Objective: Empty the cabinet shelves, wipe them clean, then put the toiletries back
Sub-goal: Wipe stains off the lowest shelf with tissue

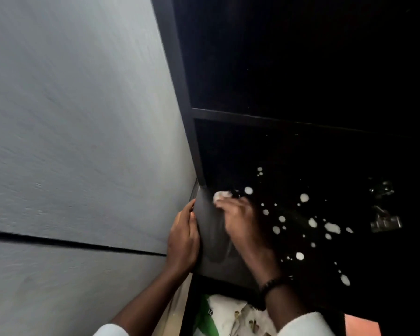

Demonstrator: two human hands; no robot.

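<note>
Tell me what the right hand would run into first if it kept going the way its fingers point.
The right hand points up and left into the shelf corner, holding a small white wad. It would probably meet the cabinet's dark side panel first, though depth is unclear in the dark.

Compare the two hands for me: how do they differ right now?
The left hand lies flat against the outer face of the cabinet's side panel, holding nothing; the right hand is inside the shelf, fingers bunched on a small white wad. The right hand is motion-blurred; the left is sharp. Only the right wrist wears a dark beaded bracelet. Both arms have white sleeves.
</note>
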